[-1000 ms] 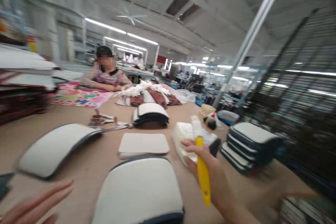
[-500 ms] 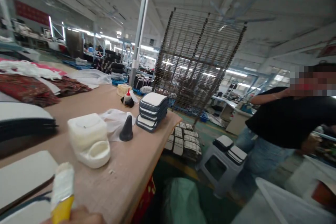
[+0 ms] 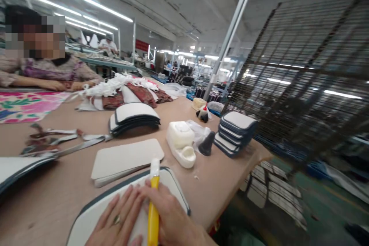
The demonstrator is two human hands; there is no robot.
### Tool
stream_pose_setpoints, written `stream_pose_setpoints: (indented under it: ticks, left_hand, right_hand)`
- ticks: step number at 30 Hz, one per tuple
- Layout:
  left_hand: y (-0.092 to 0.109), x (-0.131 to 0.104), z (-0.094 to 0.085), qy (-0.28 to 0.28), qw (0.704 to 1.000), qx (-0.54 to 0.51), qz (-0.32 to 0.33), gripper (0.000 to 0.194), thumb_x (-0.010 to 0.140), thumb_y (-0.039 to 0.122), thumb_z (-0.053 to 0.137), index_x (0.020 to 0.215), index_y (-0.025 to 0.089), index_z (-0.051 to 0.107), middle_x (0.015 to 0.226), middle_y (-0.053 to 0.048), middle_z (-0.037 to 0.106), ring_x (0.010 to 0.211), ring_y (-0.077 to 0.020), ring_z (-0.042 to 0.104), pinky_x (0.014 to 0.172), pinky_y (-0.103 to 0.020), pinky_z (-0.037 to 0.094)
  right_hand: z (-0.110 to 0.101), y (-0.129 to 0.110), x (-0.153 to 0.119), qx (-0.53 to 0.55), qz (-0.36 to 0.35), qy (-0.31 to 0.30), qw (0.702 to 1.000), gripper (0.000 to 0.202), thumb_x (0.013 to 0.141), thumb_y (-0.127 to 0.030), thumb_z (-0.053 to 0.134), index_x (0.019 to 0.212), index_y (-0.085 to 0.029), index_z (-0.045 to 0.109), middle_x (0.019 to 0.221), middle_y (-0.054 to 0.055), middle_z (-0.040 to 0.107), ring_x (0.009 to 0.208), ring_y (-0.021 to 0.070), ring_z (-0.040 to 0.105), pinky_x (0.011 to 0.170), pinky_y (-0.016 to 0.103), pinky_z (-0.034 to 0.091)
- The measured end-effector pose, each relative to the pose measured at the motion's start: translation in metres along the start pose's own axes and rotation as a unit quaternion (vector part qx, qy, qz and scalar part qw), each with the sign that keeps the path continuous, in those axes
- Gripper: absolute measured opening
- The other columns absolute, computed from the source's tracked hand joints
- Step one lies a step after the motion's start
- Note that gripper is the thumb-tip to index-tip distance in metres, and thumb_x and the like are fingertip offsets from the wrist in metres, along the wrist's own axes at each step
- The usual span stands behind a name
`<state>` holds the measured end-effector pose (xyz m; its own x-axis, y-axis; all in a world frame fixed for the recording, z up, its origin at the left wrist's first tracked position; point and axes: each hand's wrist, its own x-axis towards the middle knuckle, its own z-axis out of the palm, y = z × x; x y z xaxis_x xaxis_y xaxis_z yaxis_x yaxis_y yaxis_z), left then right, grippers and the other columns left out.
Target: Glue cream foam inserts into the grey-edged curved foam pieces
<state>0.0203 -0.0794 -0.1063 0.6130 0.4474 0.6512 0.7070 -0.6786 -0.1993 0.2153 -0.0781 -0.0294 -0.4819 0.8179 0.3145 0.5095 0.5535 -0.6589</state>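
My left hand (image 3: 119,217) lies flat, fingers spread, on a white panel with a dark blue edge (image 3: 170,180) at the table's near side. A ring shows on one finger. Beside it, my right hand (image 3: 170,215) is closed around a brush with a yellow handle (image 3: 153,215); the white-coated bristles point away from me. Just beyond lies a flat white panel stack (image 3: 127,157). To its right stand a cream glue pot (image 3: 181,138) and a dark cone (image 3: 206,145).
Stacked blue-edged panels stand at the back left (image 3: 135,113) and right (image 3: 238,127). A small bottle with a red tip (image 3: 204,113), fabric strips (image 3: 66,138) and patterned cloth (image 3: 123,96) are on the table (image 3: 207,200). A person sits across at the far left.
The view has swung left, bringing the seated person in and losing the standing one. My left hand has come into view on the panel; the brush now shows fully in my right hand.
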Motion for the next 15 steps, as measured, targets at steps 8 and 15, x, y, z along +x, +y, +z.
stream_pose_setpoints:
  ticks: [8, 15]
  left_hand:
    - [0.004, 0.013, -0.006, 0.001, 1.0, 0.029, -0.003, 0.066, 0.084, 0.046, 0.04, 0.139, 0.011, 0.03, 0.133, -0.01, 0.05, 0.13, -0.0239, 0.033, 0.112, -0.036, 0.008]
    - [0.007, 0.001, -0.029, -0.102, 0.983, -0.016, -0.152, 0.083, 0.081, 0.056, 0.046, 0.145, 0.017, 0.012, 0.14, -0.009, 0.04, 0.124, -0.0277, 0.042, 0.102, -0.035, 0.034]
  right_hand:
    - [0.002, 0.039, -0.009, 0.011, 0.065, -0.009, 0.998, 0.047, 0.076, -0.012, 0.052, 0.122, -0.019, 0.05, 0.126, 0.011, 0.055, 0.124, 0.0197, 0.044, 0.103, 0.034, 0.036]
    - [0.014, 0.061, -0.017, 0.038, 0.078, 0.046, 0.995, 0.035, 0.081, -0.024, 0.053, 0.116, -0.025, 0.052, 0.131, 0.006, 0.052, 0.129, 0.0217, 0.037, 0.104, 0.037, 0.035]
